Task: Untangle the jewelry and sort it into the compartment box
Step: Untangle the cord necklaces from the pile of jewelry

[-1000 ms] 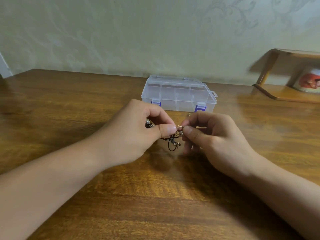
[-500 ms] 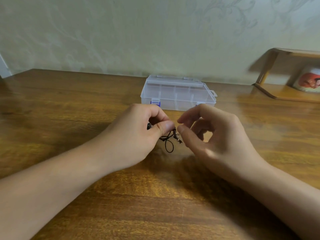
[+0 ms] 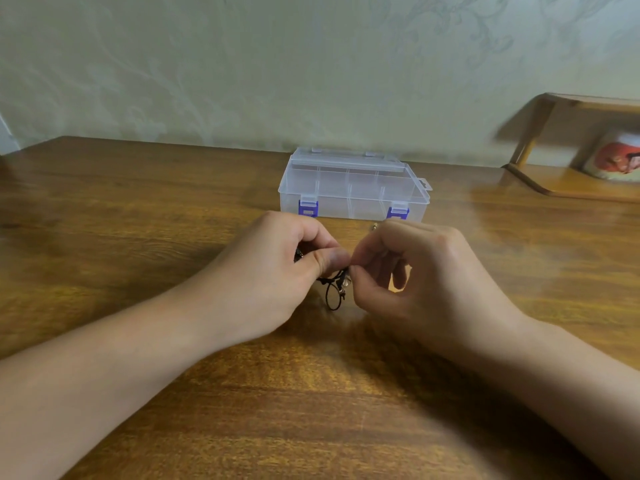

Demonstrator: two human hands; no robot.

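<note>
Sitting in front of the shut box (image 3: 353, 188), the jewelry (image 3: 335, 287) is pinched by the left hand (image 3: 277, 271) and the right hand (image 3: 426, 282).

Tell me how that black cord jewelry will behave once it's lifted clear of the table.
The black cord jewelry sags in a loop below the left hand, so it is likely floppy. It looks thin, probably light. Small beads might snag as the right hand pulls.

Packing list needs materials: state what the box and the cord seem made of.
Box: clear plastic, glossy; the dividers show through, and the latches are purple. Cord: thin black string, perhaps leather or waxed cotton; matte, with small shiny beads, likely metal or glass.
</note>
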